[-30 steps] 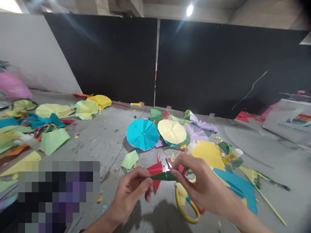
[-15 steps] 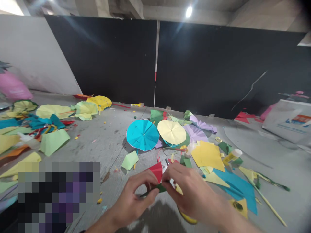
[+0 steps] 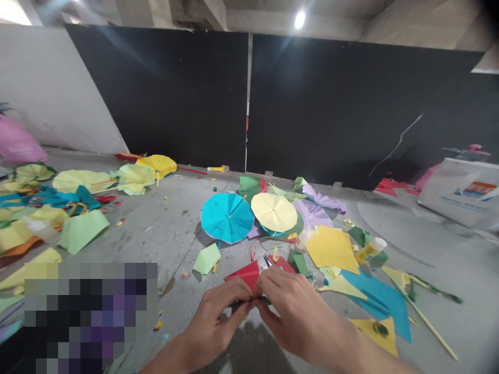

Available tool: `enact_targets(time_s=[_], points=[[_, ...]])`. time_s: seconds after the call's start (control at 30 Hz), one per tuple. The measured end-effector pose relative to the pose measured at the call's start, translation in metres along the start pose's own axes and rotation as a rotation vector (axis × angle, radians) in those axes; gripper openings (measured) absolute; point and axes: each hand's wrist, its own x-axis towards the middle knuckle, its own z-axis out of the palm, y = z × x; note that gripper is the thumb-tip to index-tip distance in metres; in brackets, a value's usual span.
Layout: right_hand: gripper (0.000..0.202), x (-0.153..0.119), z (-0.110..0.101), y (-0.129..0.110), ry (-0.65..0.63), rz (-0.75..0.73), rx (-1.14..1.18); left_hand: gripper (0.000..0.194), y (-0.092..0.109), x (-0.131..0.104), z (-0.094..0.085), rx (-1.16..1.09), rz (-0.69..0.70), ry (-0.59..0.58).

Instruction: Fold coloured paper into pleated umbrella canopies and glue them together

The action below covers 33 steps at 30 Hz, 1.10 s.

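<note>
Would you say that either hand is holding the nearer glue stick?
No, the left hand and right hand pinch green paper, while the glue stick sits apart, by the yellow sheet.

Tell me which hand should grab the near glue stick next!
Probably the right hand: the near glue stick lies on its side, and the left hand would have to reach across. Both pinch green paper, though.

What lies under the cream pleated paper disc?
Beneath the cream disc, an edge of blue paper shows, with dark green paper towards the right; whatever lies under its middle is covered.
</note>
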Motion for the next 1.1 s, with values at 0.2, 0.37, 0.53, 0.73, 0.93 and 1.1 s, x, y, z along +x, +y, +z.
enact_targets(time_s=[0.2,0.37,0.53,0.73,0.93,1.1], points=[[0.023,-0.007,-0.026,0.014,0.089,-0.014,-0.032,0.018,0.002,0.001,-0.004,-0.009,-0.009,0.010],[0.012,-0.007,-0.045,0.014,0.168,0.011,0.013,0.026,-0.001,0.003,-0.007,-0.056,-0.036,0.056],[0.017,-0.005,-0.018,0.003,-0.047,-0.039,-0.026,0.009,-0.001,0.000,0.000,-0.092,-0.007,0.066],[0.013,-0.007,-0.020,0.009,0.004,0.065,0.021,0.015,0.001,0.001,-0.002,-0.083,-0.011,0.095],[0.015,-0.004,-0.010,-0.003,-0.033,-0.029,-0.019,0.014,0.002,0.000,0.000,-0.052,0.045,0.053],[0.017,-0.006,-0.005,-0.004,0.033,-0.005,-0.041,0.013,0.001,-0.004,0.004,-0.026,0.071,0.066]])
